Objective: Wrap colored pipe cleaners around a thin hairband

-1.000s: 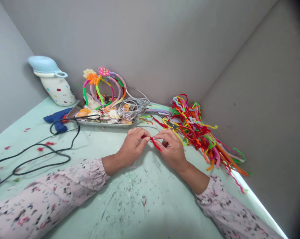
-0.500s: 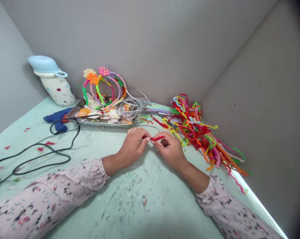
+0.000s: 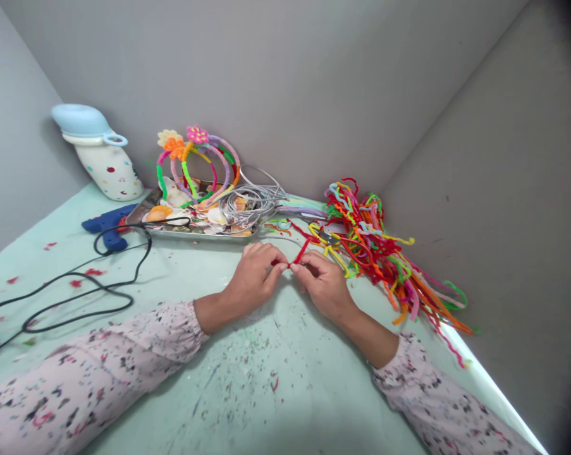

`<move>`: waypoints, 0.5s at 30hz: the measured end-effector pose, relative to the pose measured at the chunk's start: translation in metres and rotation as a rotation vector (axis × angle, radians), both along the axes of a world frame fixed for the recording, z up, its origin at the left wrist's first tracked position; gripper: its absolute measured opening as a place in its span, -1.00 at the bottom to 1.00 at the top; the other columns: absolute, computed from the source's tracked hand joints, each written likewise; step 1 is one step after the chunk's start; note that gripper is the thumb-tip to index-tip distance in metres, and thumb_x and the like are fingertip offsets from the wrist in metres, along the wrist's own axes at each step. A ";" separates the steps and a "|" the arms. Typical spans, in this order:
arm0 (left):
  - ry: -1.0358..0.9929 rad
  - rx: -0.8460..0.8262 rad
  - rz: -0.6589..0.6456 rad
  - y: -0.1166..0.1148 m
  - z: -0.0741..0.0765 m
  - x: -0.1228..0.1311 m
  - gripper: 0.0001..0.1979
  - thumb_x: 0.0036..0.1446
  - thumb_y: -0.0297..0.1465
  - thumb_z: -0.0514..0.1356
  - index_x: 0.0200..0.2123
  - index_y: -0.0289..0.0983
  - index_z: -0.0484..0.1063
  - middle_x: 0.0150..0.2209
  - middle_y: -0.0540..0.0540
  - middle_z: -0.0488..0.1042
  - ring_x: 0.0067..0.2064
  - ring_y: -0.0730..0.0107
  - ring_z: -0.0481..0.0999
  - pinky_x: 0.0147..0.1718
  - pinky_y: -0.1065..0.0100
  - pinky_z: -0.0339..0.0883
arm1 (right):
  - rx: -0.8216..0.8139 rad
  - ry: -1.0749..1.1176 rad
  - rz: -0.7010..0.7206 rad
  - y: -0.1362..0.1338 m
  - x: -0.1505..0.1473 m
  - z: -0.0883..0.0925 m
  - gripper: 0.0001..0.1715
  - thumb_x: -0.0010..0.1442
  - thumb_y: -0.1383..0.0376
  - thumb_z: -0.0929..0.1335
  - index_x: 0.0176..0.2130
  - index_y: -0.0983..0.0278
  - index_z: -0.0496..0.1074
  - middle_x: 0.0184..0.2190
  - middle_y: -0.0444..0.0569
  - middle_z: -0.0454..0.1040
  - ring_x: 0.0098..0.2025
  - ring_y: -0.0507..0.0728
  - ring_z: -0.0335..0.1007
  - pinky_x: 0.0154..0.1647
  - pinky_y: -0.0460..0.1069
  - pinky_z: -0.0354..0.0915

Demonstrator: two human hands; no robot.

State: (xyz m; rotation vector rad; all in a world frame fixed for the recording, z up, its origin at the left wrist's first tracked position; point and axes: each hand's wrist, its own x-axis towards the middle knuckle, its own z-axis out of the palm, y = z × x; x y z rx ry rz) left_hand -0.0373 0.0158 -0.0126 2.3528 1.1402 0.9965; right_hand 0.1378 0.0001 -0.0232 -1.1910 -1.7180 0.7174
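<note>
Red fuzzy strip point(image 3: 302, 251), now aslant

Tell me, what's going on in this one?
A person's left hand and right hand pinch a thin, fuzzy red strip between their fingertips, one end angled upward, over a pale green table. Beyond the hands, multicoloured fuzzy hoops stand in a shallow silver metal tray. A tangled heap of multicoloured fuzzy strips lies to the right, a blue gun-shaped tool to the left.
</note>
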 end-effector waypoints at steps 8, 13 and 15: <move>-0.002 0.013 -0.007 0.000 -0.001 0.000 -0.84 0.25 -0.38 0.03 -0.32 -0.27 0.38 -0.34 -0.05 0.44 -0.23 0.30 0.34 -0.16 0.21 0.13 | -0.206 0.152 0.052 0.000 -0.002 0.000 -0.78 0.20 0.14 0.32 -0.36 0.24 0.36 -0.58 -0.23 0.30 -0.65 -0.04 0.25 -0.62 -0.12 0.19; -0.002 -0.005 -0.011 0.000 -0.001 0.000 -0.86 0.23 -0.36 0.06 -0.33 -0.26 0.38 -0.34 -0.03 0.45 -0.23 0.31 0.35 -0.15 0.21 0.15 | -0.205 0.139 0.048 0.000 0.000 0.000 -0.77 0.23 0.14 0.29 -0.34 0.26 0.37 -0.64 -0.25 0.30 -0.63 -0.04 0.25 -0.57 -0.13 0.21; 0.005 0.001 -0.002 0.000 -0.002 0.000 -0.89 0.19 -0.35 0.11 -0.34 -0.25 0.38 -0.35 -0.03 0.45 -0.24 0.30 0.36 -0.15 0.21 0.15 | -0.220 0.132 0.057 0.000 0.000 0.001 -0.77 0.24 0.16 0.29 -0.34 0.26 0.38 -0.67 -0.25 0.30 -0.64 -0.04 0.24 -0.56 -0.13 0.19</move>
